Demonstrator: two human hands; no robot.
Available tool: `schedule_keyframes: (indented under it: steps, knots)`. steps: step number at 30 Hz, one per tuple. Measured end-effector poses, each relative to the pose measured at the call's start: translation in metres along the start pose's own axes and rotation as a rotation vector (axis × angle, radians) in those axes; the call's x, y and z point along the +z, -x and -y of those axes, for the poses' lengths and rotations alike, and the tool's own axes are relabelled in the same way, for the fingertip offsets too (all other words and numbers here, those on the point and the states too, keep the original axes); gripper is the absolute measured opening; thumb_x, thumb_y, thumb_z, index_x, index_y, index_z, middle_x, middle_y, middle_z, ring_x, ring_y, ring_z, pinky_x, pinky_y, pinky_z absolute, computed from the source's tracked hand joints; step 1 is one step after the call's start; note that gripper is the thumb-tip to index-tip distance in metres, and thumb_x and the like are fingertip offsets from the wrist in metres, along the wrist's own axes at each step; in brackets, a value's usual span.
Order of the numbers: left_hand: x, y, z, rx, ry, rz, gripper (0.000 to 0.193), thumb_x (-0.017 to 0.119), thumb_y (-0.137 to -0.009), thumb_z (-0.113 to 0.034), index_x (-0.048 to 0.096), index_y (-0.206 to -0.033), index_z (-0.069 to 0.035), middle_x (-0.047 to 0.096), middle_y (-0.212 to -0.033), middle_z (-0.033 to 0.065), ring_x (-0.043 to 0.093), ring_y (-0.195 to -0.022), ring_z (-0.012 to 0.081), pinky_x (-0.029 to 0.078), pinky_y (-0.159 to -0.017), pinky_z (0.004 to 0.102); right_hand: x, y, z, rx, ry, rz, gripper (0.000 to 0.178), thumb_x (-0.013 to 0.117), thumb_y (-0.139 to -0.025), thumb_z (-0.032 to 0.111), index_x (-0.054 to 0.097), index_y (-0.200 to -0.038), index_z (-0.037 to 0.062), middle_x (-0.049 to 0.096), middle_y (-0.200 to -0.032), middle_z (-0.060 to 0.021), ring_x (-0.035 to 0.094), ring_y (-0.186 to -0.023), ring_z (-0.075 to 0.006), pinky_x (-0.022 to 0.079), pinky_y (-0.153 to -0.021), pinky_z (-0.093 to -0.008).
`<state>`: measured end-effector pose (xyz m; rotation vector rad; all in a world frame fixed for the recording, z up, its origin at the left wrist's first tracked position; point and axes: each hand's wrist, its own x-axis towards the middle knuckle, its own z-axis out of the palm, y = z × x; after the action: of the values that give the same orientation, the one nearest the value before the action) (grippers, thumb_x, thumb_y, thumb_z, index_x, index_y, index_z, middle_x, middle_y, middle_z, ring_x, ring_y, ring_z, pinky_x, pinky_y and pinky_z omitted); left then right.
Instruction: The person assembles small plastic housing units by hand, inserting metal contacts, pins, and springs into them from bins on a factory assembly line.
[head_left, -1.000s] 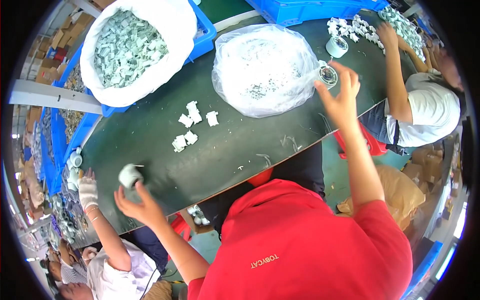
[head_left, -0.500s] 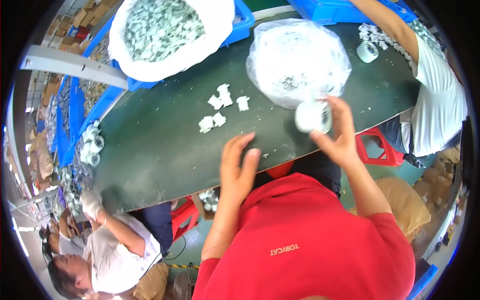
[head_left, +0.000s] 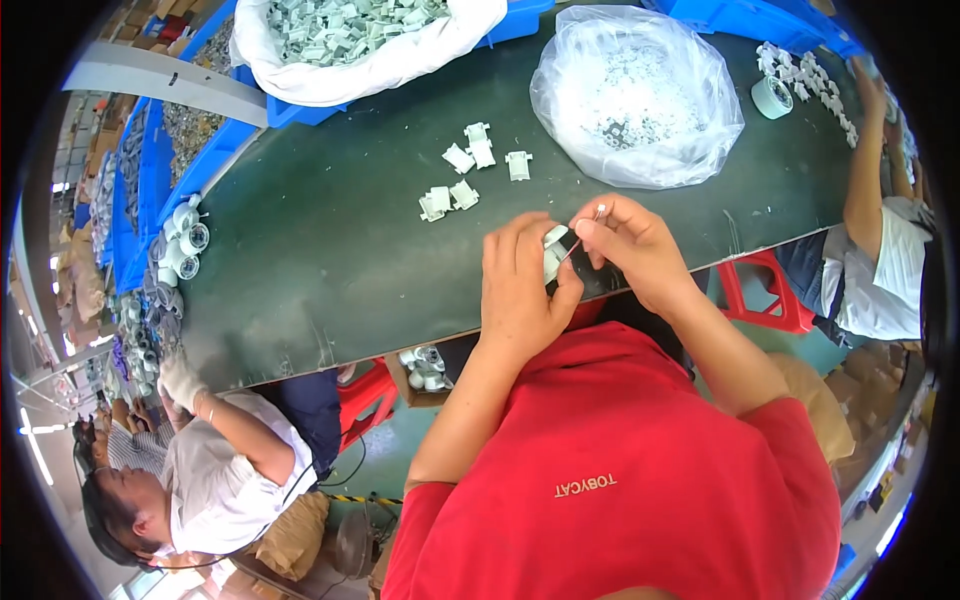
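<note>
My left hand (head_left: 522,285) is wrapped round a white cylindrical housing (head_left: 552,256), much of it hidden behind the fingers. Close beside it, my right hand (head_left: 637,247) pinches a thin reddish wire with a small white connector (head_left: 601,209) at its upper end. The wire runs down toward the housing; its lower end is hard to make out. Beyond my hands, several small white plastic pieces (head_left: 479,150) lie on the dark green tabletop (head_left: 330,250). A clear plastic bag (head_left: 640,100) of small pale parts sits past my right hand.
A white-lined blue bin (head_left: 375,75) of pale green parts stands at the back left. White round housings (head_left: 187,240) gather at the left end. Another white housing (head_left: 772,98) and white pieces lie at the right. Co-workers sit at left (head_left: 235,470) and right (head_left: 880,260).
My right hand had the white housing by itself; now my left hand, formerly open, holds it and my right hand pinches a wire. Both hands have come together. The head view has shifted.
</note>
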<state>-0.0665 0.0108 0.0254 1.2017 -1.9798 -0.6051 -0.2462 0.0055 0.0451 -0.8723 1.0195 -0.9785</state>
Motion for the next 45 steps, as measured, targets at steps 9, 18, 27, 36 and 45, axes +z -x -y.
schedule_keyframes:
  steps: [9, 18, 27, 36, 45]
  knots:
    - [0.002, -0.006, 0.006, -0.098, 0.056, -0.140, 0.019, 0.060, -0.085, -0.008, 0.060, -0.102, -0.001, 0.062, -0.101, 0.0161, 0.057, -0.090, 0.0365, 0.047, -0.080, 0.0442, 0.013, -0.001, -0.007, -0.346, 0.325, -0.004, 0.010, 0.065, -0.095, 0.004, 0.067, -0.105, 0.0005, 0.066, -0.095, -0.0005, 0.059, -0.082, -0.0054, 0.048, -0.073, -0.0207]
    - [-0.002, 0.001, 0.008, -0.140, 0.227, -0.168, 0.011, 0.059, -0.090, -0.007, 0.061, -0.099, -0.002, 0.063, -0.099, 0.0154, 0.059, -0.090, 0.0347, 0.047, -0.080, 0.0418, 0.026, -0.007, -0.021, -0.127, 0.122, -0.086, 0.006, 0.067, -0.093, 0.005, 0.066, -0.098, 0.0010, 0.066, -0.091, 0.0005, 0.057, -0.077, -0.0035, 0.048, -0.069, -0.0211]
    - [-0.006, 0.002, 0.014, -0.142, 0.247, -0.201, 0.009, 0.063, -0.090, -0.009, 0.063, -0.096, -0.002, 0.065, -0.094, 0.0138, 0.059, -0.087, 0.0339, 0.047, -0.079, 0.0404, 0.005, -0.063, 0.006, -0.414, 0.716, -0.072, 0.021, 0.067, -0.094, 0.020, 0.066, -0.106, 0.0025, 0.064, -0.097, -0.0062, 0.061, -0.081, -0.0170, 0.050, -0.073, -0.0307]
    - [-0.009, 0.004, 0.009, -0.037, 0.142, -0.214, 0.009, 0.062, -0.088, -0.006, 0.063, -0.095, -0.002, 0.065, -0.093, 0.0169, 0.059, -0.083, 0.0382, 0.047, -0.076, 0.0426, 0.027, -0.088, 0.000, -0.538, 1.372, -0.143, 0.017, 0.066, -0.084, 0.012, 0.060, -0.099, 0.0056, 0.059, -0.096, -0.0167, 0.063, -0.091, -0.0360, 0.054, -0.073, -0.0450]
    - [-0.012, 0.013, 0.010, -0.304, 0.401, -0.171, 0.016, 0.061, -0.094, -0.010, 0.067, -0.105, 0.000, 0.069, -0.112, 0.0163, 0.065, -0.105, 0.0301, 0.048, -0.093, 0.0370, 0.005, -0.040, -0.007, 0.027, 0.356, 0.245, 0.016, 0.061, -0.099, 0.015, 0.062, -0.109, 0.0029, 0.069, -0.098, -0.0058, 0.064, -0.085, -0.0120, 0.052, -0.078, -0.0272]
